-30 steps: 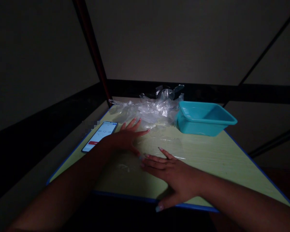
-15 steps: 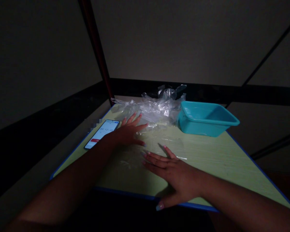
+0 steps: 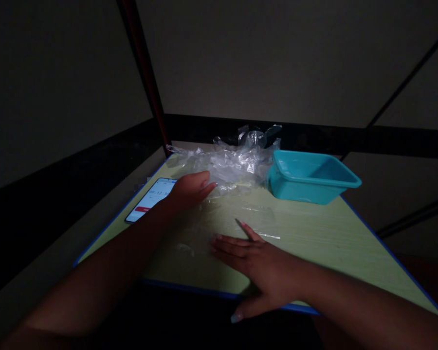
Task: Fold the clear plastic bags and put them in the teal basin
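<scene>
A clear plastic sheet or bag lies flat on the light green table. My right hand rests on its near part, fingers spread, holding nothing. Beside the phone and near the front of the crumpled clear plastic pile is my left hand. Its fingers are curled, with the thumb and one finger pointing right; whether it holds any plastic cannot be made out.
At the back right stands a turquoise plastic tub. A phone showing a timer lies near the left edge, partly under my left forearm. A dark red post rises behind the back left corner.
My left hand was spread flat on the plastic; its fingers have now curled in and it has turned. My right hand has barely moved.
</scene>
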{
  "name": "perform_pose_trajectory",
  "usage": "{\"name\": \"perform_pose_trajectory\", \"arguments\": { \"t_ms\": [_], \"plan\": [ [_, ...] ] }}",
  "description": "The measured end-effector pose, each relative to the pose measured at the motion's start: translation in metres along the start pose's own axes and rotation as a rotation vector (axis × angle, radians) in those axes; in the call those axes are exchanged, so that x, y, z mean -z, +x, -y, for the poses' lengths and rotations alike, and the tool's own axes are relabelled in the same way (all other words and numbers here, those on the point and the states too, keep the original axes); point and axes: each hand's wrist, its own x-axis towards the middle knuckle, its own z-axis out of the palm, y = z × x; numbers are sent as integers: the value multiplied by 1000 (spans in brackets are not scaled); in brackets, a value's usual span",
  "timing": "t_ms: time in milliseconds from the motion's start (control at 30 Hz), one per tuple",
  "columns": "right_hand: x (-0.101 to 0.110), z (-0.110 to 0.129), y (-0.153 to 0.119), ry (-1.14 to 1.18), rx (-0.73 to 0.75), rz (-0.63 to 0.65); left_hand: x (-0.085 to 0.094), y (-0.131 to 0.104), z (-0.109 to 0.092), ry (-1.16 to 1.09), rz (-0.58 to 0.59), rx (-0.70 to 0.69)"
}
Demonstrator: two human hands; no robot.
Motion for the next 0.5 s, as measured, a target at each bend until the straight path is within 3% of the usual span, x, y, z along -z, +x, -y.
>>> {"name": "perform_pose_trajectory", "arguments": {
  "t_ms": [100,233,433,500],
  "plan": [
    [2,3,-1,2,22,-1,3,1,-2,-12,-11,140],
    [3,3,-3,-36,8,-63,5,2,-2,-68,-22,224],
    [2,-5,-4,-30,-17,-45,-3,2,1,-97,144,159],
    [8,-12,-4,-52,-38,-90,-5,2,1,-126,187,151]
  ]
}}
